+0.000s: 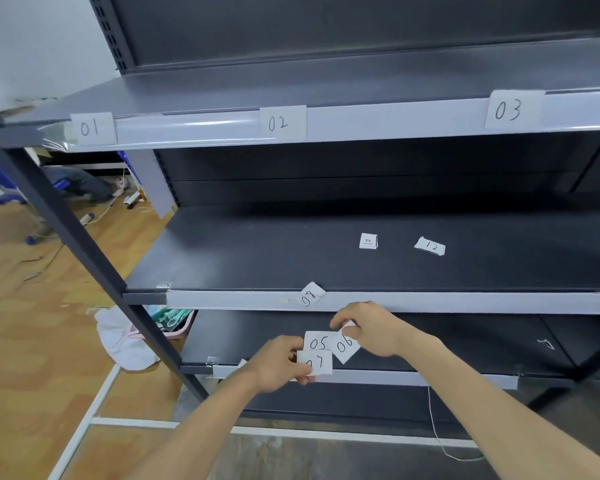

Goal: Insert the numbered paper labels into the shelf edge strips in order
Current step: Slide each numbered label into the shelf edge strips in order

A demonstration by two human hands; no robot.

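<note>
We count nine numbered paper labels (91, 128), three shelves (222, 88), three edge strips (378, 119), and two hands: our left hand (278, 362) and right hand (371, 329).

Dark grey shelf unit (326, 77). In top edge strip (378, 119), far above left hand (279, 363) and right hand (368, 329): 01 (90, 128), 02 (279, 123), 03 (508, 109). On middle shelf (257, 254), above right hand: 10 (368, 241) and 12 (430, 246) flat, apart. 08 (310, 295) tilted at front edge, just above both hands.

Left grip (280, 362) pinching, right grip (369, 329) pinching
</note>
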